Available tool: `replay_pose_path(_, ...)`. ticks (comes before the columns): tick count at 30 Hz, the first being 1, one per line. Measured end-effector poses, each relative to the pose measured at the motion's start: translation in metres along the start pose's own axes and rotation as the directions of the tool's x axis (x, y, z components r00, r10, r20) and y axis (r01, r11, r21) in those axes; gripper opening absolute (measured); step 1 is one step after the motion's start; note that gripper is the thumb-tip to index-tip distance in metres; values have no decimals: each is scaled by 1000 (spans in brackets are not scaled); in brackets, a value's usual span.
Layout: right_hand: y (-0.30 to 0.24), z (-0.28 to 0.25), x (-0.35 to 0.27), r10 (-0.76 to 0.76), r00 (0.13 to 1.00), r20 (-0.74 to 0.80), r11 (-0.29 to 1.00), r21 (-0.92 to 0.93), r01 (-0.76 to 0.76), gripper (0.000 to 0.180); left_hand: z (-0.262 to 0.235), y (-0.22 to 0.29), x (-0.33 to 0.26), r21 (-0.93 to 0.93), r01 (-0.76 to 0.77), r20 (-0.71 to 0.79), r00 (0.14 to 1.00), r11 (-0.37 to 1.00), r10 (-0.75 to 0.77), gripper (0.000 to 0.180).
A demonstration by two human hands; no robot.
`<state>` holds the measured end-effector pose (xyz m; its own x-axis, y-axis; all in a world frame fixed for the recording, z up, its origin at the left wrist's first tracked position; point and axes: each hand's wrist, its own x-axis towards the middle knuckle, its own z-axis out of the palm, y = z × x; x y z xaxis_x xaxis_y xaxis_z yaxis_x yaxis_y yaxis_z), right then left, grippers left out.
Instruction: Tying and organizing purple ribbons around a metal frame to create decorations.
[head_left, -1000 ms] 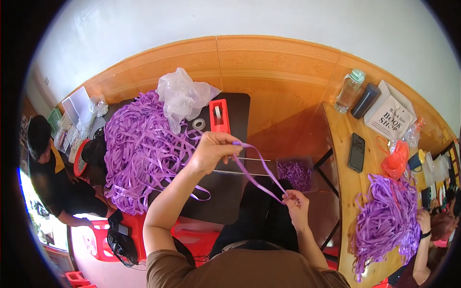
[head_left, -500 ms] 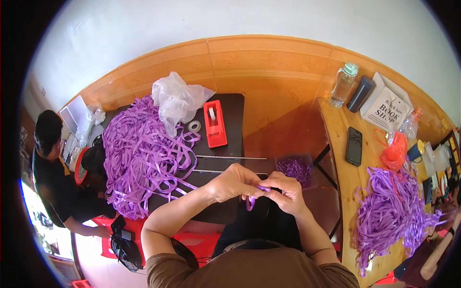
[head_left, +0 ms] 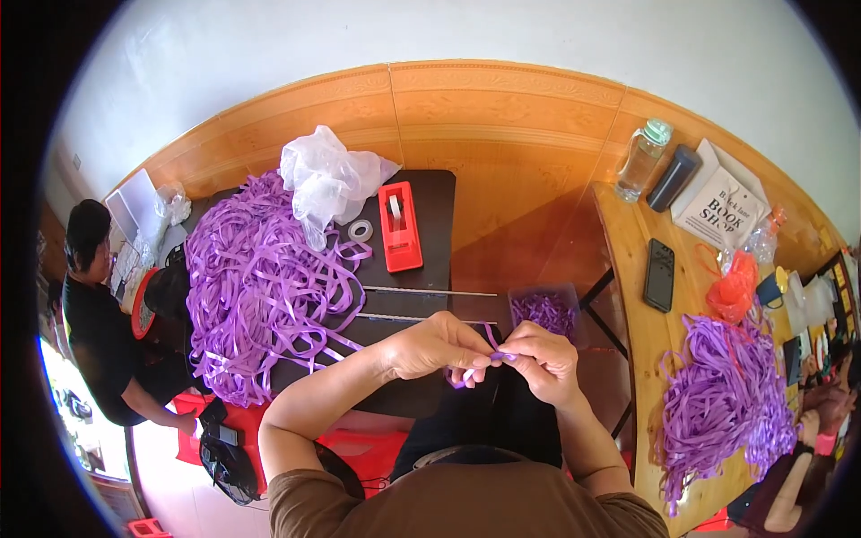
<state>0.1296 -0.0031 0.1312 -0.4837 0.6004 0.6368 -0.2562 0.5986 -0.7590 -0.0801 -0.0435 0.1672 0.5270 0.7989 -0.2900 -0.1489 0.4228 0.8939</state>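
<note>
A short purple ribbon is pinched between my two hands, above my lap and just off the dark table's near right corner. My left hand closes thumb and fingers on one part of it, with a loop hanging below the fingertips. My right hand pinches it close beside the left, and one end sticks up between the hands. Whether it is knotted is hidden by my fingers. A large heap of purple ribbon lies on the dark table to my left.
Two thin rods jut past the table's right edge toward a bin of purple scraps. A red tape dispenser, tape roll and plastic bag lie behind. The wooden table holds a phone and more ribbon. People sit either side.
My hands have shifted slightly, and the ribbon now shows an end standing up between them. The person at far right has moved their arms.
</note>
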Motion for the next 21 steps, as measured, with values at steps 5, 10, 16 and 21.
replay_pose_path(5,-6,0,7,-23,997,78,997,-78,29,13,-5,-8,2,-19,-6,28,1000,1000,7,17)
replay_pose_path(10,-4,-4,10,-163,976,144,966,-176,188,17,-5,-11,2,15,-11,50,999,1000,10,17)
replay_pose_path(16,-6,-6,13,-233,954,190,932,-235,274,18,0,-4,0,30,42,67,997,999,-44,13)
replay_pose_path(21,-4,0,9,-278,946,165,920,-237,312,18,15,-8,-8,350,-228,-36,966,909,256,13)
